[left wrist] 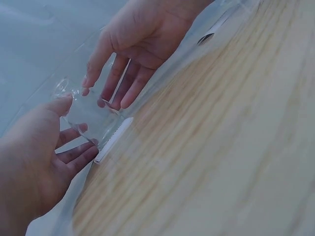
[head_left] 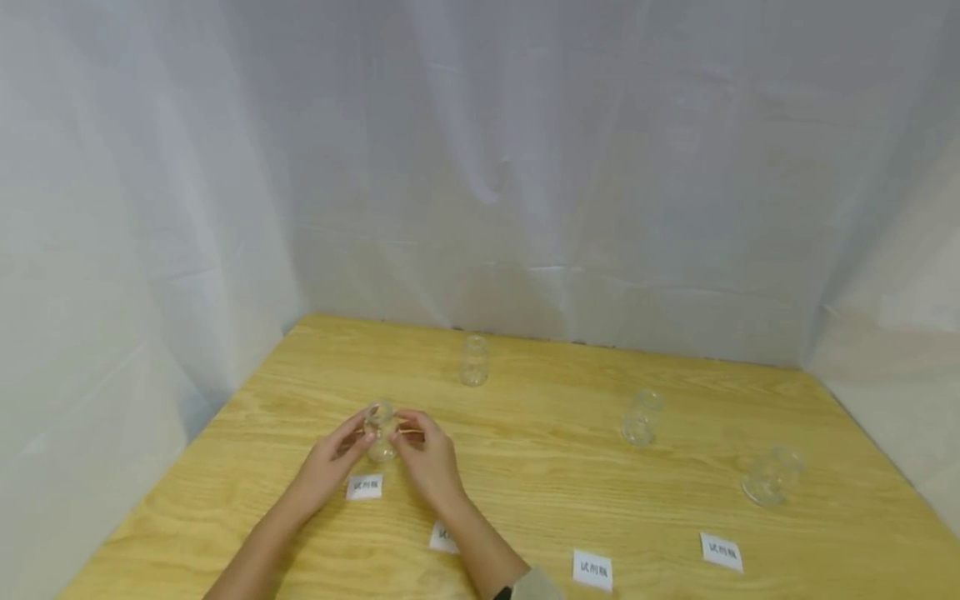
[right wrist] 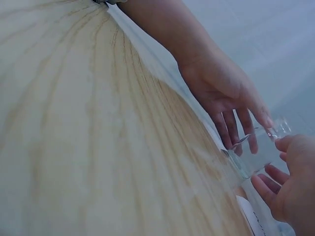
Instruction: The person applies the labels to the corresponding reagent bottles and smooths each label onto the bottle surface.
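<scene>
Glass bottle (head_left: 382, 451) between 2 hands (head_left: 327, 469) (head_left: 433, 463), seemingly on table (head_left: 562, 475), inside left edge.

The bottle (head_left: 381, 435) is glossy glass, the label (head_left: 364, 487) matt paper, the tabletop (head_left: 555, 475) grained wood.

My right forearm (head_left: 487, 546) covers part of one card (head_left: 442, 540), leaving little of its writing in view, and the bottom edge cuts off my sleeve (head_left: 537, 586). My left hand (head_left: 328, 465) and right hand (head_left: 429, 457) hide parts of the bottle (head_left: 381, 433). At my wrists' views, each hand runs off its own side edge. Another card (right wrist: 250, 215) is cut off below. The farthest bottle (head_left: 474, 363) looks too faint, I think, to show whether it holds anything.
</scene>
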Available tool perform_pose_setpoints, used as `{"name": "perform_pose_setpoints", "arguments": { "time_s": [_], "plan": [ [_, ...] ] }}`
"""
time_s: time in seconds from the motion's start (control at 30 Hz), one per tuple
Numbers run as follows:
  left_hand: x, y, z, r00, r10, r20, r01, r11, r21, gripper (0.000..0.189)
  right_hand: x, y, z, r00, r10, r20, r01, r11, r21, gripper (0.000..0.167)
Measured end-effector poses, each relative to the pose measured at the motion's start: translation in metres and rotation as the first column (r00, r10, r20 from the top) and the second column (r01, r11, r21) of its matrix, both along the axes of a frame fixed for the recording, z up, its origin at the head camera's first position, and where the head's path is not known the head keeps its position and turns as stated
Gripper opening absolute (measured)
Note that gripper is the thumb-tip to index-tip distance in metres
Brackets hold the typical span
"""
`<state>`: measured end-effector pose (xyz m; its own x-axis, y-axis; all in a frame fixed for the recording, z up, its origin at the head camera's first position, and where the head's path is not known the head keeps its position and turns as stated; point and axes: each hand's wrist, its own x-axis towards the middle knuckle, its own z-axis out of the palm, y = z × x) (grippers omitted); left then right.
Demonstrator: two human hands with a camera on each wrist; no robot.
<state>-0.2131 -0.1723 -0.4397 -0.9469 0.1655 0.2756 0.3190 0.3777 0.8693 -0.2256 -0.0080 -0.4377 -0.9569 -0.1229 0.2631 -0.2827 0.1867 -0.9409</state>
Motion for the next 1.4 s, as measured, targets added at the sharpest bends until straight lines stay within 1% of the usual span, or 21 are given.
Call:
{"name": "perform_pose_setpoints", "arguments": {
  "time_s": [0.1,0.17,0.23,0.3,0.4,0.47,0.5,0.57,0.63,0.67,0.7,0.77,0.8,0.87,1.03,1.13,1.2,1.4],
  "plan": [
    [0.000,-0.002,-0.002,0.999,0.018,-0.029,-0.018,1.000,-0.008,0.047,0.000,0.001,0.001,1.000,-0.025,-0.001,0.025,0.999,-0.026,0.027],
    [0.000,-0.003,-0.002,0.997,0.036,-0.065,-0.037,0.999,-0.016,0.045,0.001,0.003,0.002,0.999,-0.052,0.007,0.052,0.998,-0.045,0.025],
    [0.001,-0.005,-0.003,0.992,0.070,-0.104,-0.073,0.997,-0.027,0.042,0.002,0.004,0.002,0.997,-0.075,-0.004,0.075,0.996,-0.049,0.021],
    [0.001,-0.006,-0.002,0.982,0.111,-0.150,-0.119,0.992,-0.046,0.035,0.003,0.006,0.002,0.996,-0.089,-0.020,0.088,0.995,-0.045,0.016],
    [0.002,-0.010,0.000,0.965,0.169,-0.199,-0.192,0.976,-0.102,0.021,0.006,0.008,0.001,0.996,-0.071,-0.046,0.071,0.997,-0.008,0.010],
    [0.003,-0.013,0.001,0.961,0.174,-0.213,-0.207,0.967,-0.146,0.013,0.009,0.009,0.000,0.998,-0.030,-0.051,0.031,0.999,0.025,0.007],
    [0.004,-0.016,0.002,0.964,0.162,-0.209,-0.200,0.964,-0.175,0.010,0.011,0.010,-0.001,0.998,-0.001,-0.055,0.004,0.999,0.050,0.007],
    [0.005,-0.020,0.003,0.977,0.109,-0.183,-0.150,0.962,-0.227,0.007,0.014,0.011,-0.003,0.996,0.061,-0.058,-0.054,0.992,0.118,0.006],
    [0.007,-0.025,0.004,0.990,0.030,-0.137,-0.068,0.958,-0.279,0.007,0.017,0.012,-0.006,0.990,0.121,-0.065,-0.106,0.974,0.199,0.006],
    [0.008,-0.027,0.004,0.994,-0.014,-0.104,-0.018,0.953,-0.303,0.009,0.018,0.012,-0.006,0.987,0.144,-0.071,-0.123,0.962,0.243,0.006],
    [0.009,-0.030,0.005,0.996,-0.053,-0.070,0.028,0.948,-0.318,0.012,0.018,0.013,-0.006,0.983,0.165,-0.077,-0.135,0.945,0.297,0.007],
    [0.011,-0.036,0.006,0.994,-0.112,-0.018,0.099,0.935,-0.341,0.018,0.019,0.013,-0.008,0.977,0.193,-0.087,-0.146,0.912,0.384,0.010],
    [0.012,-0.039,0.007,0.991,-0.134,0.005,0.127,0.928,-0.349,0.021,0.020,0.013,-0.008,0.975,0.203,-0.092,-0.147,0.895,0.422,0.013],
    [0.013,-0.044,0.007,0.986,-0.159,0.044,0.164,0.920,-0.357,0.028,0.020,0.013,-0.008,0.971,0.217,-0.101,-0.144,0.865,0.481,0.017],
    [0.013,-0.049,0.006,0.980,-0.182,0.083,0.200,0.912,-0.358,0.035,0.022,0.014,-0.009,0.961,0.245,-0.126,-0.131,0.811,0.570,0.025],
    [0.013,-0.049,0.006,0.979,-0.186,0.089,0.206,0.911,-0.359,0.035,0.022,0.014,-0.009,0.955,0.261,-0.138,-0.127,0.788,0.603,0.028],
    [0.013,-0.048,0.005,0.979,-0.185,0.089,0.204,0.910,-0.361,0.035,0.022,0.014,-0.010,0.951,0.268,-0.153,-0.120,0.779,0.615,0.029],
    [0.011,-0.046,0.004,0.983,-0.170,0.073,0.185,0.905,-0.382,0.032,0.022,0.015,-0.011,0.947,0.263,-0.182,-0.093,0.770,0.631,0.030]
  ]
}}
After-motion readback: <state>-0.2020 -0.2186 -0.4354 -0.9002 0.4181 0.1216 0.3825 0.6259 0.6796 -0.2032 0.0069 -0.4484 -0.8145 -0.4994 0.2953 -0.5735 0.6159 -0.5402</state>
